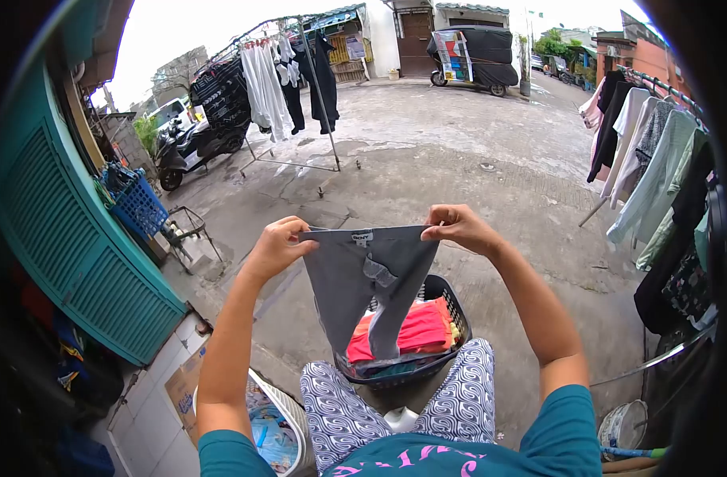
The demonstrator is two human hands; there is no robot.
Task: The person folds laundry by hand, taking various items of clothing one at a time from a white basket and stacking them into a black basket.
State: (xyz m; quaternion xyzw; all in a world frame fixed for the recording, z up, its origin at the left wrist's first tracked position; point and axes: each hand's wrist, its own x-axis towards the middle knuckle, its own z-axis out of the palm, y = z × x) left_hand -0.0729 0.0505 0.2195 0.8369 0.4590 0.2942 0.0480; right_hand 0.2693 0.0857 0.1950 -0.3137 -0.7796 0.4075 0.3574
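Observation:
A pair of grey leggings (331,274) hangs from its waistband, stretched wide between my two hands. My left hand (277,248) pinches the left end of the waistband, and my right hand (461,228) pinches the right end. A white label shows at the middle of the waistband. The legs of the garment dangle over a dark plastic laundry basket (456,306) on the ground between my knees. Inside the basket lie folded clothes, with a red one (419,327) on top. The leggings cover part of the basket and its contents.
A white basket (296,413) with a printed bag stands by my left leg. Hanging laundry (653,151) lines the right side; another drying rack (331,135) stands ahead. A blue crate (141,205), a motorcycle (192,147) and teal shutters (85,262) are on the left.

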